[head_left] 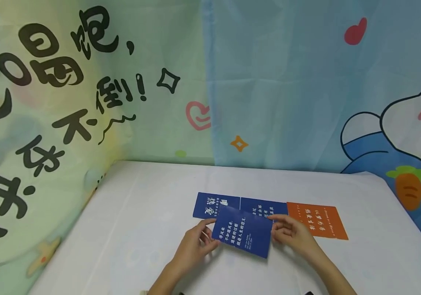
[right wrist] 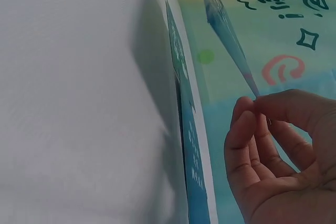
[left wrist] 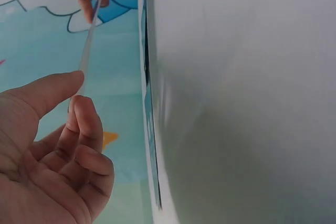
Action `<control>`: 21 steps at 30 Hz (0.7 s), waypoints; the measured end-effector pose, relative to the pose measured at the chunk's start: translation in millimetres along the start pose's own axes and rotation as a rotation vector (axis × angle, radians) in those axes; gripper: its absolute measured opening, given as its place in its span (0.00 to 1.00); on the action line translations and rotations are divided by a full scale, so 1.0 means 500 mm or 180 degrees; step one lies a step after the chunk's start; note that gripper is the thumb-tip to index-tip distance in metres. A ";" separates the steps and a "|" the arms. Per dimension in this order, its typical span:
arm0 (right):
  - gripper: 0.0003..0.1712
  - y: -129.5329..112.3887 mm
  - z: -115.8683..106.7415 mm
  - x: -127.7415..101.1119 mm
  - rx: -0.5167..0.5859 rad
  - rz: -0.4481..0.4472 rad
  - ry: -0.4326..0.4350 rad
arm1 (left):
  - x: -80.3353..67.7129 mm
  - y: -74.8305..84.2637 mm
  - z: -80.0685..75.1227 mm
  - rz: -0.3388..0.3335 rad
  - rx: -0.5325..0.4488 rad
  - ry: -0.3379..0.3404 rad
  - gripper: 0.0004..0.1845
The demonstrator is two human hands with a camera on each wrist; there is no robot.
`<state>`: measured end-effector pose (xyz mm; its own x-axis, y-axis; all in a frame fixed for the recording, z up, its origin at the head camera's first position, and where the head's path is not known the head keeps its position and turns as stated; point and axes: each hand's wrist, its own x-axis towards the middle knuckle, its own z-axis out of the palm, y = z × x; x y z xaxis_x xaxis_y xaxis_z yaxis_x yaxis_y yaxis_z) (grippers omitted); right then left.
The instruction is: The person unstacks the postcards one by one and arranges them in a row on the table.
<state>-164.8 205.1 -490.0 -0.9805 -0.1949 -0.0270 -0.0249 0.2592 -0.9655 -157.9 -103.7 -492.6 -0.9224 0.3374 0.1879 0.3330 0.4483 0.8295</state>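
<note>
Both hands pinch a blue card [head_left: 245, 236] by its ends, left hand [head_left: 194, 245] and right hand [head_left: 293, 235], fingers grasping it above the desk [head_left: 129, 229], near two blue cards [head_left: 216, 204] and an orange card [head_left: 319, 221].

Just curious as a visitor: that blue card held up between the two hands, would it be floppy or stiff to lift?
Probably fairly stiff: the blue card spans between the left hand and right hand without sagging. Likely light, since fingertip pinches at its edges carry it. Seen edge-on from the wrist views it is very thin, so it could bend if squeezed.
</note>
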 end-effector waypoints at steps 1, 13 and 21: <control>0.26 -0.003 0.003 0.003 0.0031 0.0000 0.0019 | 0.001 0.000 -0.003 -0.0007 0.0019 0.0015 0.29; 0.26 -0.024 0.054 0.047 0.0315 0.0006 0.0211 | 0.006 -0.016 -0.044 0.0089 0.0138 0.0313 0.26; 0.24 -0.036 0.088 0.081 0.0440 0.0148 0.0287 | 0.011 -0.026 -0.075 -0.0006 0.0255 0.0482 0.26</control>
<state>-195.5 150.9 -485.1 -0.9936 -0.0985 -0.0552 0.0419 0.1320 -0.9904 -174.6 -138.6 -482.8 -0.9399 0.2108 0.2686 0.3403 0.5154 0.7865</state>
